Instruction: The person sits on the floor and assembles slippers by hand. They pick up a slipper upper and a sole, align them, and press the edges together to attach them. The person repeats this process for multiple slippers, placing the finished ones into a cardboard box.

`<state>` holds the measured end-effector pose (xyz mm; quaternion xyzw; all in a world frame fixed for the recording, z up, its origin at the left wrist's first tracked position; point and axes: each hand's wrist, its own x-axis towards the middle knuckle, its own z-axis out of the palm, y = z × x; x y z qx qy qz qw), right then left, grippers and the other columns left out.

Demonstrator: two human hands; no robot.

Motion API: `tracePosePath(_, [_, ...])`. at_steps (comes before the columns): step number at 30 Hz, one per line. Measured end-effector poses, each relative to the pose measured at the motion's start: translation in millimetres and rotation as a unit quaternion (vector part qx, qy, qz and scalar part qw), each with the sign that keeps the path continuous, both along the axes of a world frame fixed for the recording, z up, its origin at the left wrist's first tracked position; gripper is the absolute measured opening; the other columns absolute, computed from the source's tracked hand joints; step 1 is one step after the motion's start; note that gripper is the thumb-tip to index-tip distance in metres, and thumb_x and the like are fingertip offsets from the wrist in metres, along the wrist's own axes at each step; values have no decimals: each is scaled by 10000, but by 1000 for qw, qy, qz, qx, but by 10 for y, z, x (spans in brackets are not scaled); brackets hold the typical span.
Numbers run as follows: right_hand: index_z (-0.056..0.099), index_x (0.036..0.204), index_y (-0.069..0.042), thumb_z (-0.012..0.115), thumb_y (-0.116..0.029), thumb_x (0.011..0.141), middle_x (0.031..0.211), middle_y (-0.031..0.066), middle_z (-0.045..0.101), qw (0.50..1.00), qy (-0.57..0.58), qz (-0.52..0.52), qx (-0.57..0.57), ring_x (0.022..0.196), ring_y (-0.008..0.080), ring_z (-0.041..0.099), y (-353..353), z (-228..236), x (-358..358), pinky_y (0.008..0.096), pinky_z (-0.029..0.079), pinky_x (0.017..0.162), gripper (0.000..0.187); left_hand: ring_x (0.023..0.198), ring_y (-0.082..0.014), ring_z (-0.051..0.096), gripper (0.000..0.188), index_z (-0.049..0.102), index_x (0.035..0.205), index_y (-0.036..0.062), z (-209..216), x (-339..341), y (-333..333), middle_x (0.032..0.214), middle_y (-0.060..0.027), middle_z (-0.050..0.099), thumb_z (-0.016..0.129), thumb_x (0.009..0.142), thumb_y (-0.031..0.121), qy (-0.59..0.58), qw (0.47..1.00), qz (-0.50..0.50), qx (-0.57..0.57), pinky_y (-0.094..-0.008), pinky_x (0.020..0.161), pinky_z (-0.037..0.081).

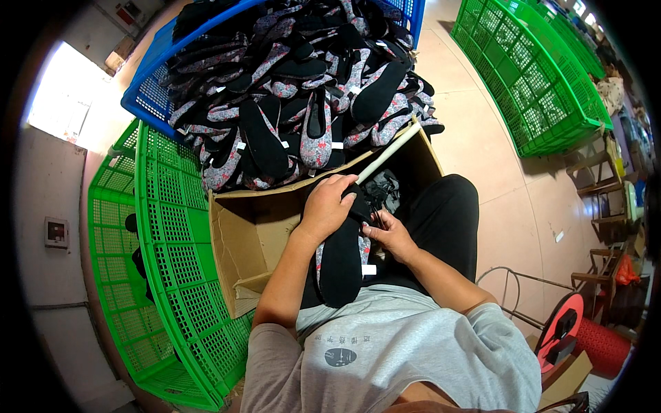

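A slipper (342, 265) lies across my lap with its black sole facing up and a grey-and-red floral edge along its right side. A white tag (369, 270) sticks out from that edge. My left hand (329, 206) is closed over the far part of the slipper, fingers bent across it. Close beside it, my right hand (391, 235) is pinched around a small thin dark tool (378, 218) at the slipper's right edge. Its exact kind is too small to tell. The far end of the slipper is partly hidden by my left hand.
Beyond my hands, a blue crate (148, 89) overflows with a heap of similar slippers (265, 141). An open cardboard box (231, 237) holds dark scraps (383, 189), with a pale rod (389, 153) across it. Green crates (175, 241) stand left and others (527, 82) far right. A red reel (561, 330) sits lower right.
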<state>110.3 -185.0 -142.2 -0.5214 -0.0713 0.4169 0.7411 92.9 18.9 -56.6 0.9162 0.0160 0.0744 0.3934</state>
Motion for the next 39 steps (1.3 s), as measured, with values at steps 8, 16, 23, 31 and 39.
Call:
tracePosePath(8, [577, 1045, -69, 706, -72, 906, 980, -19, 621, 1000, 14, 11, -23, 916, 78, 589, -11, 131, 8, 244, 462, 833, 190, 1067, -325, 617, 367, 628, 1208, 28, -31, -9, 6, 1127, -154, 648, 644, 845, 84, -9, 1000, -3, -1, -374, 940, 476])
tracePosePath(16, [577, 1045, -66, 706, -68, 905, 984, -19, 620, 1000, 8, 5, -6, 917, 78, 590, -10, 62, 3, 243, 465, 835, 191, 1071, -325, 614, 370, 629, 1209, 32, -11, -15, -3, 1139, -152, 648, 645, 844, 86, -2, 1000, -4, 2, -372, 944, 474])
tracePosePath(23, [576, 1052, -69, 708, -79, 906, 977, -17, 622, 1000, 4, -1, 4, 899, 76, 589, -3, -13, -5, 240, 466, 824, 198, 1071, -323, 610, 372, 632, 1210, 41, 1, -25, -11, 1134, -146, 648, 653, 842, 93, 2, 1000, -5, 11, -378, 942, 471])
tracePosePath(31, [576, 1057, -71, 708, -79, 906, 975, -15, 625, 1000, 10, 3, 4, 899, 80, 593, -2, 36, -4, 242, 467, 820, 201, 1073, -322, 605, 368, 633, 1207, 41, -19, -32, -4, 1129, -142, 649, 654, 843, 96, -2, 1000, -6, 11, -380, 944, 468])
tracePosePath(39, [574, 1058, -69, 707, -70, 904, 985, -14, 625, 1000, 7, 3, 7, 911, 81, 593, -7, -10, -1, 244, 466, 827, 202, 1084, -324, 602, 368, 635, 1207, 40, -23, -32, -14, 1139, -142, 650, 653, 844, 99, 1, 1000, -4, 12, -382, 953, 466])
